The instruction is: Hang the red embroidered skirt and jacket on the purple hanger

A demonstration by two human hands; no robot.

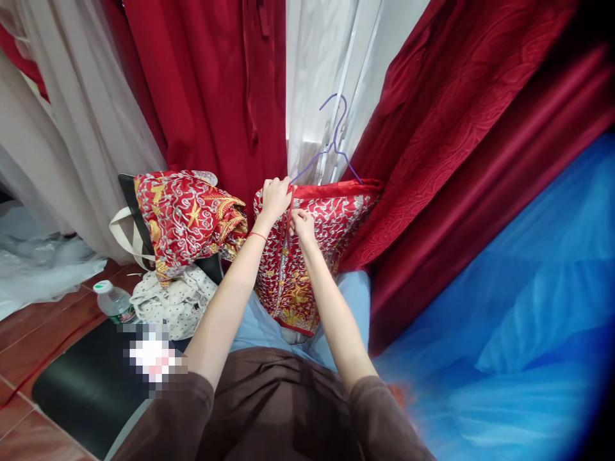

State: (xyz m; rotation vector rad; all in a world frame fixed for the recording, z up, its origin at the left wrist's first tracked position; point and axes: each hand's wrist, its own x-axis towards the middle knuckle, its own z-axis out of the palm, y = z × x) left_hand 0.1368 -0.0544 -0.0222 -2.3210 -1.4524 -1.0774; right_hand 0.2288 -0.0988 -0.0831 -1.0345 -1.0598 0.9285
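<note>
A red garment with silver and gold embroidery hangs in front of my knees, its plain red top edge around the lower part of a purple wire hanger. My left hand is closed on the garment's top edge at its left side, by the hanger's left end. Just right of it and a little lower, my right hand has its fingers pinched at a thin red cord that runs down the garment's front. The fingertips of my left hand are partly hidden.
Another red embroidered garment lies on a black chair at left. Below it are a dotted cloth, a plastic bottle and a black seat. Red curtain-like fabric hangs behind; blue tulle spreads at right.
</note>
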